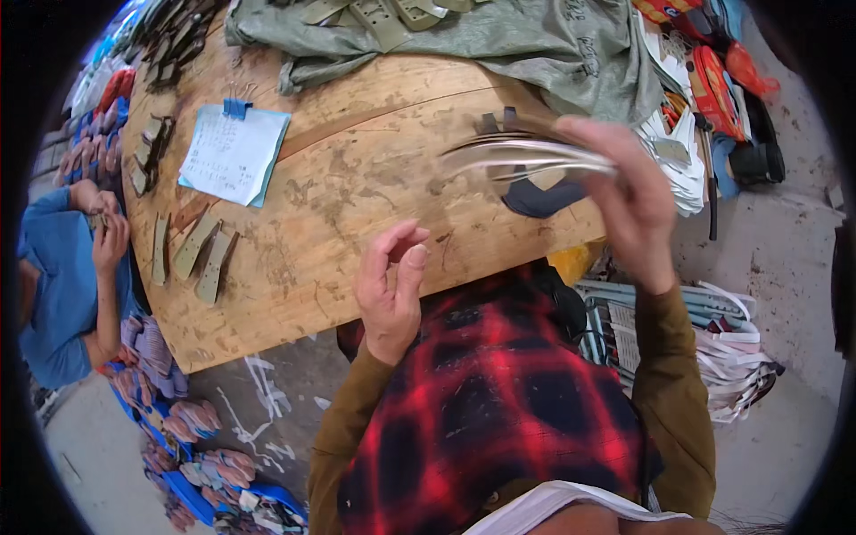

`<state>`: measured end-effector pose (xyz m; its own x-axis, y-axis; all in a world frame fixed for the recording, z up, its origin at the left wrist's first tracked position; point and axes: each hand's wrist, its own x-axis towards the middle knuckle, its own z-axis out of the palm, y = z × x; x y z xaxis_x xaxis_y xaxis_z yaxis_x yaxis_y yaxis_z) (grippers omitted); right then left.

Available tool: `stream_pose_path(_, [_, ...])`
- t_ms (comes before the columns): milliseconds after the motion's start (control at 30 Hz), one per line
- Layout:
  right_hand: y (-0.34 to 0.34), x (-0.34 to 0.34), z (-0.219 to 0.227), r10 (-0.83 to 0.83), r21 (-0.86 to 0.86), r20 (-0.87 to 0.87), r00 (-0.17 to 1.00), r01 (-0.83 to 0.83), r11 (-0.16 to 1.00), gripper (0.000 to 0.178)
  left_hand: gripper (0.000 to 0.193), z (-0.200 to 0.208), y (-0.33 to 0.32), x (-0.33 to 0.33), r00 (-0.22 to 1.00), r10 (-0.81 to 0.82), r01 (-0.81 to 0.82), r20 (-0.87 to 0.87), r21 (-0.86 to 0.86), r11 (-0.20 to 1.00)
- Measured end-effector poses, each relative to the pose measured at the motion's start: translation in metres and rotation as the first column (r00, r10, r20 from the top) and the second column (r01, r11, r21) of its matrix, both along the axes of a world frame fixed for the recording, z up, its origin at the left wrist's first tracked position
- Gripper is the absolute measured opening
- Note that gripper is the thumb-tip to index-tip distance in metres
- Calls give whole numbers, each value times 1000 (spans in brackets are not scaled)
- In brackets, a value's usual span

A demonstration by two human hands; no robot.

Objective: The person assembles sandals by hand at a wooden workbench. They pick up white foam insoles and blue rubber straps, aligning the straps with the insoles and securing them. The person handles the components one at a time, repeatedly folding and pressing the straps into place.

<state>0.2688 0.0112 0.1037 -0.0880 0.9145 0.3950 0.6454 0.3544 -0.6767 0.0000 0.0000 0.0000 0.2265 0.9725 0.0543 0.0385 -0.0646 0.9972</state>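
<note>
My right hand (631, 192) grips one end of a stack of thin, flat, curved pieces (526, 158) above the table's near right part. The stack is smeared by motion, with pale edges and a brownish top; I cannot make out its exact kind. Under it, a dark curved piece (541, 201) lies on the wood, partly hidden by the stack. My left hand (390, 294) hovers at the table's near edge, thumb and fingers apart and bent, with nothing in it.
Three olive strips with holes (198, 250) lie on the wooden table (312, 232) at left. Beyond them is a clipped paper (227, 153). A green sack (499, 40) with olive pieces lies at the far side. A person in blue (76, 276) works at left. White strips (682, 169) stand at right.
</note>
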Motion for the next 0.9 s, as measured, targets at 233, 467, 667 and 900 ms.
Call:
stream_pose_path(233, [-27,28,-56,-108,272,457,883,-23,962,42,22,8,15,31,967,-99,181,-237,359,915])
stream_pose_path(467, [-60,27,-93,-17,-99,297,955,48,994,79,34,-8,10,52,876,-244,419,-415,407,812])
stream_pose_path(667, [-81,12,-101,83,-142,530,844,-8,990,77,30,-8,17,66,884,-312,431,-347,351,831])
stream_pose_path(900, [-119,8,-122,-94,111,476,874,47,993,49,23,-4,27,81,861,-378,481,-341,298,825])
